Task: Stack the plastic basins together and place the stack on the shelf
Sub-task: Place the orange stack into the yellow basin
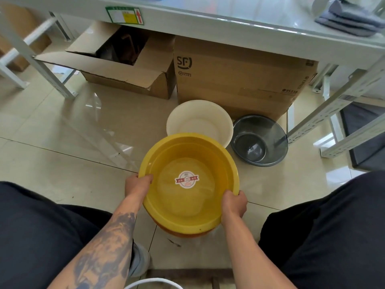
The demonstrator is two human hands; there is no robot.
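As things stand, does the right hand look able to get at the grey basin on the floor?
Probably not right away. The right hand is gripping the rim of the yellow basin, as is the left hand. The grey basin sits uncovered farther ahead by the cardboard box, so the way looks free once the hand lets go.

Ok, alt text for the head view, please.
Both hands, left hand and right hand, hold a yellow basin by its rim above the tiled floor. Beyond it a white basin and grey basin sit before cardboard boxes under a shelf.
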